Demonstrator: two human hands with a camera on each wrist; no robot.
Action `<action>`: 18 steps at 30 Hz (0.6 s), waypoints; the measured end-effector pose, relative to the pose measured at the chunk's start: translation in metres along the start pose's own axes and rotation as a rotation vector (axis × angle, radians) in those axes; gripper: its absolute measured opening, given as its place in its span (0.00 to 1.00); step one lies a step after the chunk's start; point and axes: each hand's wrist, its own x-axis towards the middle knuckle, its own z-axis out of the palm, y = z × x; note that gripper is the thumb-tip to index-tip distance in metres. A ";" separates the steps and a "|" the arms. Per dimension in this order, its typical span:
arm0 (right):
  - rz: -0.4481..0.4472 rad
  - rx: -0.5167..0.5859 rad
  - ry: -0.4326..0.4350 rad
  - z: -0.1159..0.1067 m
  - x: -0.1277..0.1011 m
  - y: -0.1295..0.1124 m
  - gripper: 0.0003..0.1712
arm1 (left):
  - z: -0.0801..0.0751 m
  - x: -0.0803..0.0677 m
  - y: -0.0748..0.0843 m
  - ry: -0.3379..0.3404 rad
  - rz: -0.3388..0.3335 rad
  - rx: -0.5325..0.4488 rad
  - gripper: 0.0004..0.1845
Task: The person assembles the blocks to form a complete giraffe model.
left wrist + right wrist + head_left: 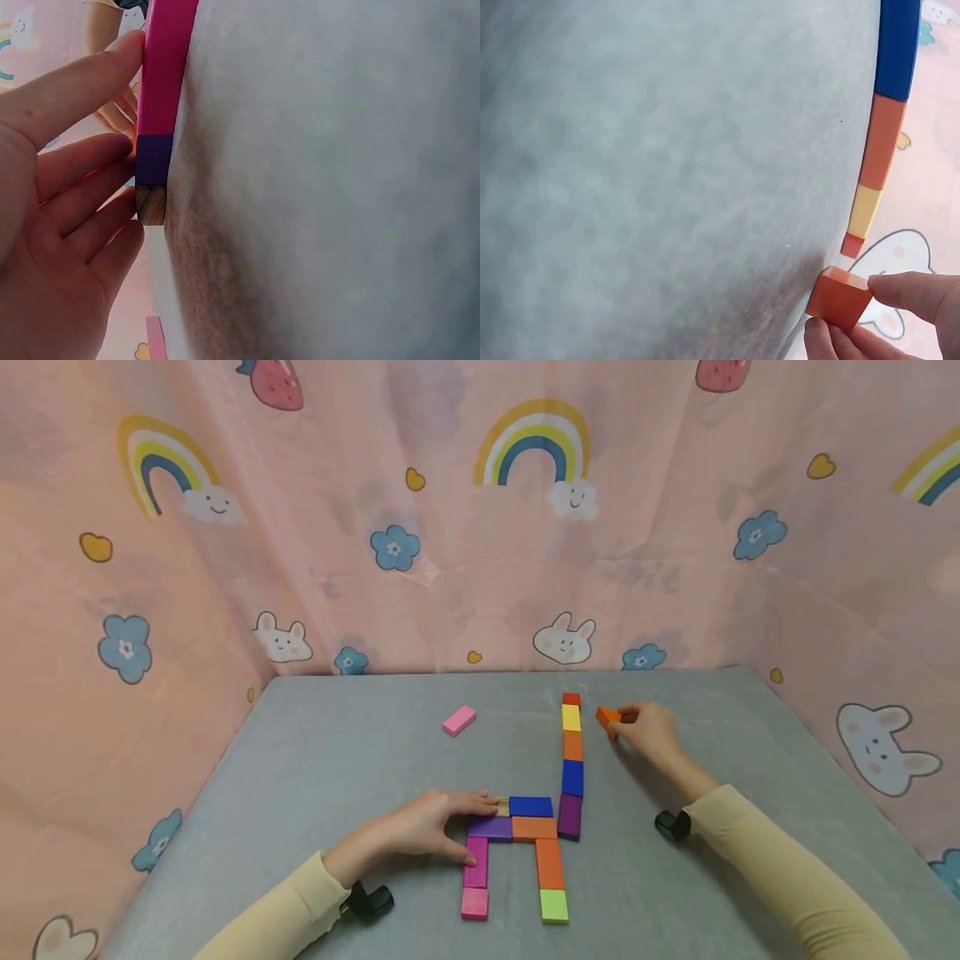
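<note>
My right hand (651, 731) pinches an orange block (607, 721) between thumb and fingers, just right of the far end of a column of blocks. That column runs from a red block (572, 699) through yellow, orange and blue to a purple block (570, 817). My left hand (423, 827) lies over the left side of a block figure, fingers extended. Its fingertips touch the wooden block (151, 205) and the violet block (154, 160), partly covering them; the thumb touches the magenta block (476, 864). Beside these lie a blue block (531, 807) and an orange block (534, 828).
A pink block (459, 720) lies alone on the grey table (360, 735), left of the column. Two legs of the figure end in a pink block (475, 904) and a lime green block (554, 907). A printed pink curtain (450, 593) hangs behind the table.
</note>
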 end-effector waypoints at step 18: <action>0.032 -0.015 -0.047 -0.004 0.007 -0.004 0.22 | 0.000 0.000 0.000 0.009 -0.003 -0.003 0.36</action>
